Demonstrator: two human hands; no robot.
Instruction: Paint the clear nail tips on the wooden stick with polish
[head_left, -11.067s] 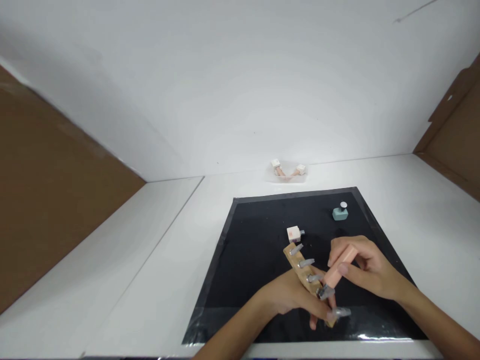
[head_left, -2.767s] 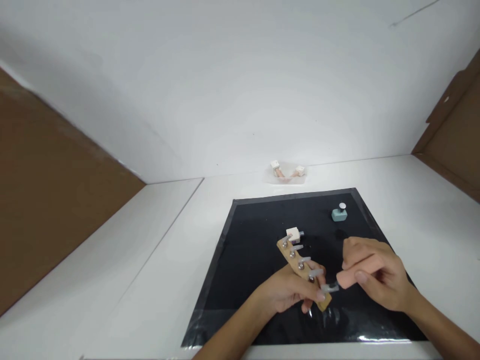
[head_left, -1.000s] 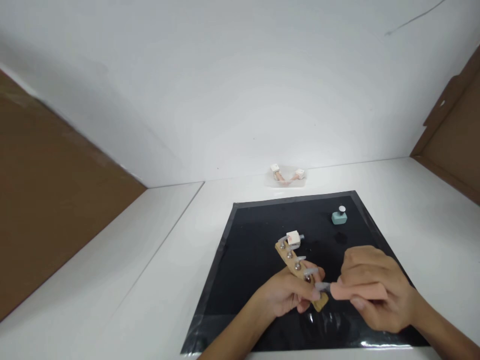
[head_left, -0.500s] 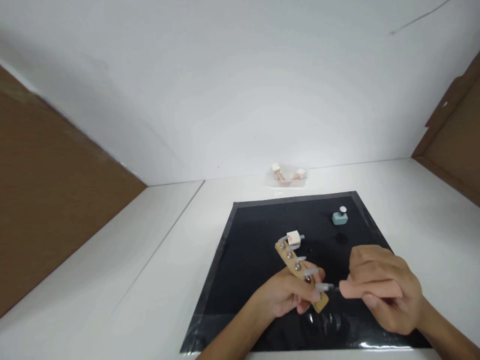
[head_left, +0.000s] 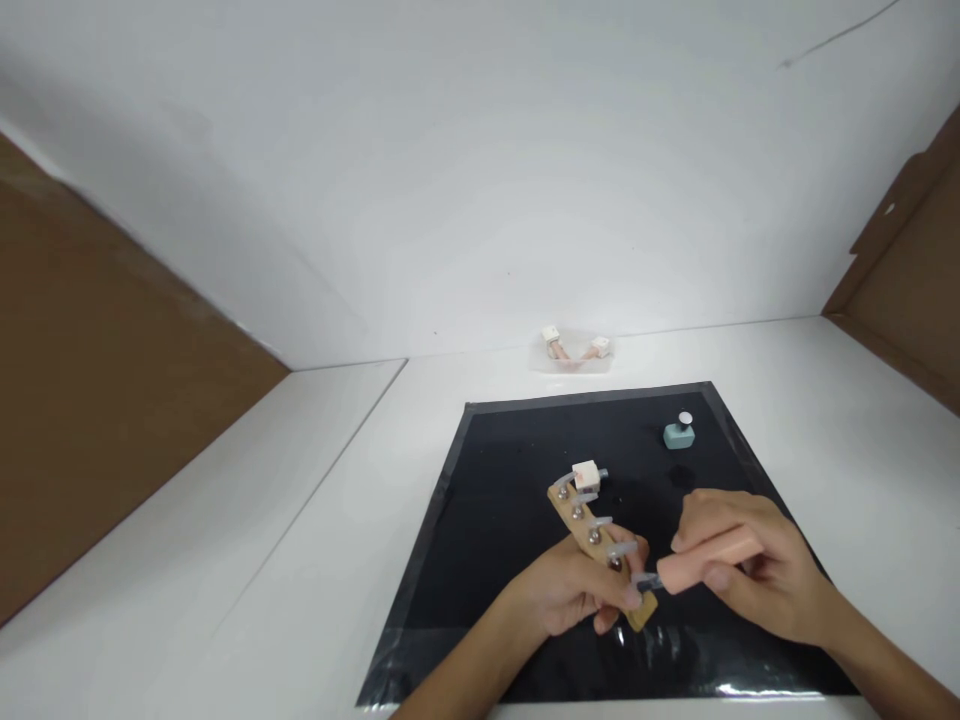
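Note:
My left hand [head_left: 577,590] grips a wooden strip [head_left: 581,522] near its lower end. Several clear false nail tips [head_left: 600,522] stand on it in a row, on silver ball-like mounts. In my right hand [head_left: 757,565] is a nail polish brush with a long pink cap-like handle [head_left: 709,560], pinched between thumb and fingers. Its dark bristle end meets the lowest nail tip [head_left: 645,580], close to my left thumb. Just past the strip's far end lies a small white cube-shaped bottle [head_left: 586,477] with a short neck pointing right.
A black mat [head_left: 502,470] lies under my hands on the white table [head_left: 315,480]. Near its far right corner stands a small teal block with a silver knob [head_left: 679,436]. Behind the mat, a clear tray [head_left: 574,367] holds two white cubes with pink handles. Brown panels flank the sides.
My right hand has moved left, bringing the brush onto the lowest nail tip. The pink handle now slants up to the right. My left hand and the strip have hardly moved.

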